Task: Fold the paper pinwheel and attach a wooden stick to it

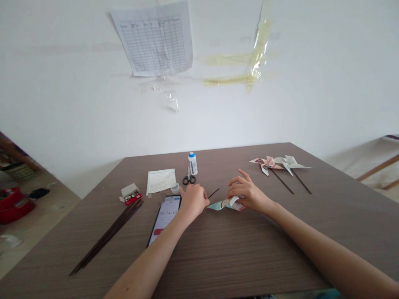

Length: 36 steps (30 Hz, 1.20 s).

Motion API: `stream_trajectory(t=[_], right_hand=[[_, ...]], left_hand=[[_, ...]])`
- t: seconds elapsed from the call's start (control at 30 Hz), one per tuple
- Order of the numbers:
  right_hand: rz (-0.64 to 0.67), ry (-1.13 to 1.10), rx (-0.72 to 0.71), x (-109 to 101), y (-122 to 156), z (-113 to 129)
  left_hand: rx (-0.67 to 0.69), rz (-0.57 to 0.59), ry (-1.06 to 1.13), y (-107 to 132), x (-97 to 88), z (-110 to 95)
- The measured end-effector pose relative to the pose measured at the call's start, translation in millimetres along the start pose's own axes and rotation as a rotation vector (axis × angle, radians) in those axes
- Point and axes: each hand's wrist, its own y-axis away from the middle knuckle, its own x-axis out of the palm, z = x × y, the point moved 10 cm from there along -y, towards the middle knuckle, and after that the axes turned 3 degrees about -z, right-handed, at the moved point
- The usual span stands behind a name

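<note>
My left hand (pixel 193 200) is closed with its fingertips pressed together, and a short length of thin dark stick (pixel 214 192) pokes out beyond them. Facing it, my right hand (pixel 245 192) pinches a folded paper pinwheel (pixel 222 204) in pale green, white and red, its other fingers raised. The pinwheel's left tip points at my left fingertips; whether they touch I cannot tell. Under my left wrist lies a phone (pixel 165 218) with a running timer. Part of the pinwheel is hidden behind my right fingers.
Two finished pinwheels (pixel 269 162) on sticks lie at the back right. Ahead stand a glue bottle (pixel 193 163), scissors (pixel 188 179), a small clear cup (pixel 175 188) and paper squares (pixel 161 181). At left are an open pin box (pixel 131 194) and a bundle of dark sticks (pixel 107 236).
</note>
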Motion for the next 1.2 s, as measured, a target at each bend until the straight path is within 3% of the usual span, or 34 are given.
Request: stream_trajectory(t=[0.2, 0.57, 0.93, 1.2], right_hand=[[-0.049, 0.046, -0.033, -10, -1, 3], [-0.224, 0.119, -0.066, -17, 2, 13], [-0.226, 0.101, -0.041, -16, 1, 14], [-0.236, 0.048, 0.018, -11, 3, 5]], left_hand=[[0.055, -0.118, 0.046, 9, -20.6, -4], [0.099, -0.143, 0.248, 20, -15.3, 12], [0.064, -0.191, 0.312, 21, -25.1, 18], [0.095, -0.198, 0.285, 20, -20.8, 18]])
